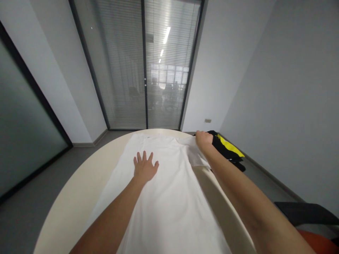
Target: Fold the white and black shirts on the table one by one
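Observation:
A white T-shirt (169, 197) lies spread over the round, cream-coloured table (76, 183), with its collar end toward the far edge. My left hand (145, 167) rests palm down on the upper part of the shirt, fingers spread. Out at the right, my right hand (203, 139) is closed on the shirt's sleeve (194, 153), which is stretched out sideways near the table's edge. The fingertips of that hand are turned away from view. The left sleeve does not show.
Dark cloth items with a yellow patch (229, 146) sit just beyond my right hand. At the lower right are a black chair armrest (307, 211) and something orange-red (317, 241). A glass partition with blinds (124, 70) stands behind the table, and a grey wall (296, 106) on the right.

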A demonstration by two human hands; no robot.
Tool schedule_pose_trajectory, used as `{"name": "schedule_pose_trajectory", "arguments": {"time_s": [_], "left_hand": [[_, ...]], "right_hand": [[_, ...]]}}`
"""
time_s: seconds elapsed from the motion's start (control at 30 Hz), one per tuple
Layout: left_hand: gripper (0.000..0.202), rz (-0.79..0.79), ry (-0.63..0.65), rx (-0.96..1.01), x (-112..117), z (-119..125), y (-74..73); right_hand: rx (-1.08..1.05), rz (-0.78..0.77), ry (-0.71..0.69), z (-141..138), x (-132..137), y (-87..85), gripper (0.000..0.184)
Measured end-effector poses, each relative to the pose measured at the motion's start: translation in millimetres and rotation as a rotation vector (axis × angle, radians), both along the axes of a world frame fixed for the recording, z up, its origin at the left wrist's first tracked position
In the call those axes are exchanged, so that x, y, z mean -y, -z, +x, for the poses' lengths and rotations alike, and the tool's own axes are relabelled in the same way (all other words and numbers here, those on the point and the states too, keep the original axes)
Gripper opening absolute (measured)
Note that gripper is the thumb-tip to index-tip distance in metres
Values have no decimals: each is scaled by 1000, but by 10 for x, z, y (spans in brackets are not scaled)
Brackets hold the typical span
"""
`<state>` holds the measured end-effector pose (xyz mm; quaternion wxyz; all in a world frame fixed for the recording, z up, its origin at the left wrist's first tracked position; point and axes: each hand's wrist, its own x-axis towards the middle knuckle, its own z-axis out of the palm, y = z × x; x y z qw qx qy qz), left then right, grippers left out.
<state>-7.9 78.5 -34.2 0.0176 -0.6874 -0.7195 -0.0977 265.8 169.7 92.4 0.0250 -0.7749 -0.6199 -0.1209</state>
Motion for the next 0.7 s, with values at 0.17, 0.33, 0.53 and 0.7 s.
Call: {"name": "schedule_pose_trajectory", "arguments": {"time_s": [0.17,0.33,0.53,0.7], "left_hand": [[69,17,4,9,-2,6,10],[68,13,3,15,7,4,-2],[69,6,5,16,-2,-3,3],[69,-1,11,15,-4,-5,-3]], "right_hand": [[-1,-13,26,91,-113,-147,31],[-29,93,-5,171,-172,-203,30],[-26,120,-63,259,-165,-92,31],[-14,-4,5,257,-138,-42,54]]}}
